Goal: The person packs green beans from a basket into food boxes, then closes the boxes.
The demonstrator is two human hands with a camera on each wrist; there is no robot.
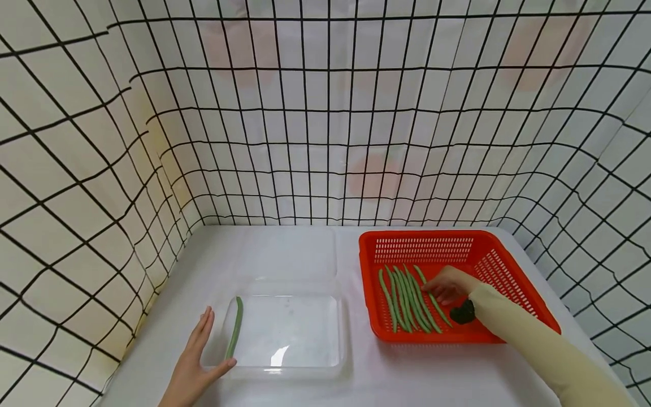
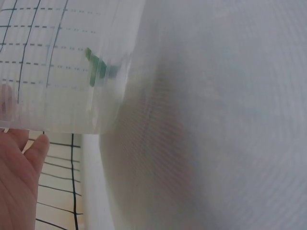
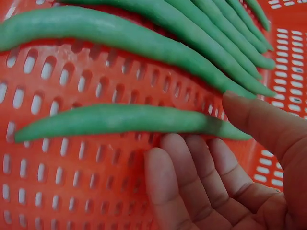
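Note:
My right hand [image 1: 450,285] reaches into a red perforated basket [image 1: 432,233]. Its thumb and fingers stand apart around a single green bean [image 3: 120,119] lying on the basket floor; the fingertips come right up to its lower edge, and the bean has a dark patch near one end. Beside it lie several more green beans [image 3: 144,38] in a slanting row. My left hand [image 1: 195,360], thumb and fingers spread, is at the left front corner of a clear plastic container [image 1: 342,333]. Inside that container, along its left side, lies one green bean [image 1: 234,330].
Behind the container a clear lid-like panel [image 1: 287,251] lies flat on the white table [image 1: 351,373]. Black wire grid [image 1: 328,124] with white cloth behind it encloses the back and both sides. A dark device [image 1: 463,312] sits at the right wrist.

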